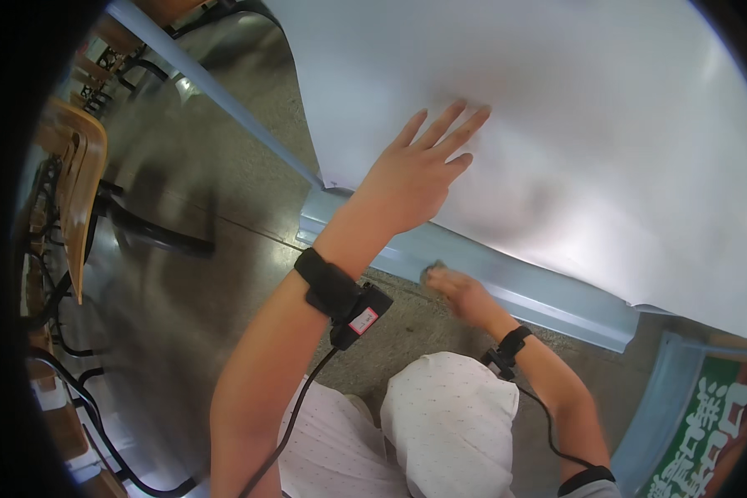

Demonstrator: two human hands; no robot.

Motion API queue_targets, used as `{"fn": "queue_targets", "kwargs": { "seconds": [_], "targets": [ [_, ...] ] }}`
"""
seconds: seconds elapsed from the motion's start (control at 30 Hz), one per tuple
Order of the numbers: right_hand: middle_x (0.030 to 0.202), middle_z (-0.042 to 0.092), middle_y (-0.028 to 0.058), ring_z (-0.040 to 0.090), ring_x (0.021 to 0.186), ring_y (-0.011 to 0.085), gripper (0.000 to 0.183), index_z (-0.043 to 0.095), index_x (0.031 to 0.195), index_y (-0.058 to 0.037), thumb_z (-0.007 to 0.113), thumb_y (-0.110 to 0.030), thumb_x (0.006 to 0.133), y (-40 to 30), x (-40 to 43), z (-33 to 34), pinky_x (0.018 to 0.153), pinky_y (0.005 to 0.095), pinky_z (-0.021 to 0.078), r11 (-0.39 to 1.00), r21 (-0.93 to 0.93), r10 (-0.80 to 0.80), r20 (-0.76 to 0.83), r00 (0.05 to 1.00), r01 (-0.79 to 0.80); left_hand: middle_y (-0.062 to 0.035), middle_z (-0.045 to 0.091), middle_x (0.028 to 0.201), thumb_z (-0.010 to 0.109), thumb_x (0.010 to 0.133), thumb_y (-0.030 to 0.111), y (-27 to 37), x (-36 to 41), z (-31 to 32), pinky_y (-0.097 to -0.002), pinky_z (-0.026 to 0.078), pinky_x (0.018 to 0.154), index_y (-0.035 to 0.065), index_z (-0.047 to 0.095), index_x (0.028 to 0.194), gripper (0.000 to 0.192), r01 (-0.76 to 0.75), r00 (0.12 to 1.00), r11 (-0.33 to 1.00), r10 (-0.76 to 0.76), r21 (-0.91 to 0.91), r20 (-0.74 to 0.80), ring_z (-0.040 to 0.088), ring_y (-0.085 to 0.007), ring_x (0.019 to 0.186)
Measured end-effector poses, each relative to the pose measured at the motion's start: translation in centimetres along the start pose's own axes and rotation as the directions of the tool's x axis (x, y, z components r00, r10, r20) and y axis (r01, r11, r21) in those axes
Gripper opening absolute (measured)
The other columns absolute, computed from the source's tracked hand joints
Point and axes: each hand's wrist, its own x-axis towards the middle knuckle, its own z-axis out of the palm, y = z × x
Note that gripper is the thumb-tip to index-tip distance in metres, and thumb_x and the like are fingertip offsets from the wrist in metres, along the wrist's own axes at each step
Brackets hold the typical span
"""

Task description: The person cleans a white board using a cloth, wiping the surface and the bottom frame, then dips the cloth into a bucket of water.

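My left hand [411,177] lies with spread fingers on a large white sheet or panel [573,143], whose material I cannot tell. Below its lower edge runs a light blue-grey metal base [504,271]. Over the near edge of this base, my right hand [464,295] grips a small greyish crumpled thing [434,274], perhaps a cloth; the hand is slightly blurred. Each wrist wears a black strap with a small cabled device.
Wooden seats [78,187] with black curved metal frames stand at the left. A blue-grey pole [218,93] slants down to the base's left end. At the lower right is a framed green and red board [703,423] bearing writing. The floor [249,299] is grey.
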Motion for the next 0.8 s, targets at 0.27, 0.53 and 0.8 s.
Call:
{"fn": "queue_targets", "kwargs": {
  "seconds": [0.27,0.53,0.8],
  "targets": [
    [0.136,0.062,0.0131,0.057,0.13,0.0325,0.036,0.063,0.123,-0.0085,0.058,-0.002,0.088,-0.5,5.8,0.8,0.109,0.0428,0.046,0.998,0.056,-0.018,-0.005,1.0,0.018,-0.0028,0.031,0.167,0.06,0.079,0.0,-1.5,-0.2,1.6,-0.0503,0.036,0.118,0.0075,0.074,0.112,0.037,-0.006,0.999,1.0,0.005,-0.025,-0.033,0.03,-0.0264,0.152],
    [0.136,0.062,0.0142,0.057,0.129,0.0338,0.041,0.064,0.125,-0.0091,0.062,-0.001,0.085,0.1,7.6,4.5,0.106,0.044,0.0484,0.981,0.185,-0.052,-0.031,0.998,0.057,-0.0021,0.032,0.166,0.061,0.08,0.001,-1.1,-0.5,1.7,-0.0499,0.037,0.118,0.0079,0.073,0.113,0.036,-0.028,0.999,1.0,0.028,0.0,-0.039,0.031,-0.0254,0.152],
    [0.145,0.057,0.0136,0.052,0.137,0.0308,0.041,0.061,0.132,-0.0061,0.053,-0.004,0.092,0.1,7.1,5.6,0.118,0.0444,0.0385,0.99,-0.124,-0.096,-0.198,0.975,0.072,-0.0039,0.03,0.167,0.063,0.082,0.0,0.7,-0.5,1.6,-0.0493,0.038,0.118,0.0084,0.071,0.118,0.038,-0.038,0.997,0.999,0.036,0.015,0.073,0.032,-0.0278,0.151]
  ]
}}
